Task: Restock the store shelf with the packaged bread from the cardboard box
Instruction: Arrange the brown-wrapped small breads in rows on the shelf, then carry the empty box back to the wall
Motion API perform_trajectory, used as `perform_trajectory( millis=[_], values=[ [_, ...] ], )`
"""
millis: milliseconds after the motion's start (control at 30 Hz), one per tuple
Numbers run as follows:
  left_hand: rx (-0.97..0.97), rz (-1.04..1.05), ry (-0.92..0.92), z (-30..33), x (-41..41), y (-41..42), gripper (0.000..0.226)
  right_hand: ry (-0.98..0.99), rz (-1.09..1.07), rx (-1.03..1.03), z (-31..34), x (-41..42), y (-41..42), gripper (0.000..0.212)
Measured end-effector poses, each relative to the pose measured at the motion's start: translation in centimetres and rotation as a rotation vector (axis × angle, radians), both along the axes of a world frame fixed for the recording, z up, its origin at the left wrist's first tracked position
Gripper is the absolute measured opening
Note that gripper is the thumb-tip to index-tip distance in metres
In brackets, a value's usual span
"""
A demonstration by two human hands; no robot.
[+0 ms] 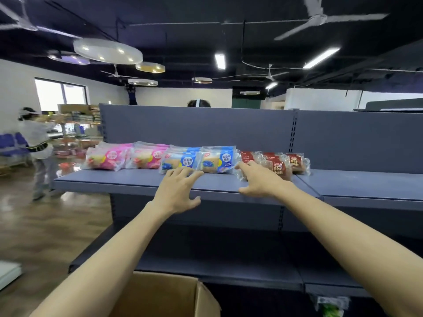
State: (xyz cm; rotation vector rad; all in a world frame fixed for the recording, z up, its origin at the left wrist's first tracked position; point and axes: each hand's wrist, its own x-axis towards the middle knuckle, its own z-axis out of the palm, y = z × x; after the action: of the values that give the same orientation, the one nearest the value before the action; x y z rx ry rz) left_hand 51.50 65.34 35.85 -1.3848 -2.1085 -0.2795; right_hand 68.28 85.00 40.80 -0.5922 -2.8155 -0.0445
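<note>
Head view, and we are sweeping along the top shelf (137, 180) from its left end. Two pink bread packs (107, 159) are lying nearest the left edge, then two blue bread packs (199, 161) are sitting mid-row, all set back from the front edge. The left hand (177, 191) is reaching in with fingers spread and straight, gripping nothing, its tips touching the front of the left blue pack — a nudge, by the look of it. The right hand (261, 179) is reaching beside it, fingers loose and extended, the tips resting at the clear wrapper of the red bread packs (278, 165), which are crowding toward the shelf's right joint. Nothing is being grasped there either. Down at the bottom edge the cardboard box (164, 294) is waiting below the arms; its inside is hidden. For this tidying step, flat fingertips and gentle, even pushes are the way to go — soft bread will be squashing under a pinch — squaring each pack parallel to the front edge.
</note>
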Motion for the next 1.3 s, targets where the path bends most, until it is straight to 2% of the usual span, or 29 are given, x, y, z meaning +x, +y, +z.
perform_trajectory(
  millis=[133, 367, 533, 833, 933, 1000, 1167, 1300],
  values=[
    [-0.021, 0.042, 0.008, 1.3, 0.8, -2.9, 0.071, 0.002, 0.026, 0.007, 0.6, 1.5, -3.1, 0.066],
    [-0.111, 0.056, -0.051, 2.5, 3.4, -6.8, 0.074, -0.037, 0.041, -0.036, -0.3, 4.6, -7.2, 0.077],
    [-0.171, 0.087, -0.051, 2.3, 4.8, -10.3, 0.072, -0.077, 0.018, -0.074, -1.2, 5.9, -9.2, 0.073],
    [-0.212, 0.102, -0.096, 0.0, 0.3, -15.7, 0.075, -0.065, -0.024, -0.149, -2.9, 3.0, -13.0, 0.075],
    [-0.196, 0.053, -0.175, -2.7, -3.1, -17.7, 0.076, -0.026, -0.034, -0.244, -5.8, 0.9, -14.8, 0.075],
    [-0.205, 0.031, -0.244, -6.2, -5.2, -19.5, 0.076, -0.067, -0.056, -0.319, -9.2, -0.6, -16.0, 0.076],
    [-0.352, 0.051, -0.438, -16.8, -9.2, -23.4, 0.076, -0.212, -0.161, -0.491, -19.4, -3.1, -18.7, 0.078],
    [-0.442, 0.091, -0.565, -22.7, -11.5, -25.2, 0.082, -0.292, -0.236, -0.596, -25.1, -4.5, -20.3, 0.078]
  ],
)
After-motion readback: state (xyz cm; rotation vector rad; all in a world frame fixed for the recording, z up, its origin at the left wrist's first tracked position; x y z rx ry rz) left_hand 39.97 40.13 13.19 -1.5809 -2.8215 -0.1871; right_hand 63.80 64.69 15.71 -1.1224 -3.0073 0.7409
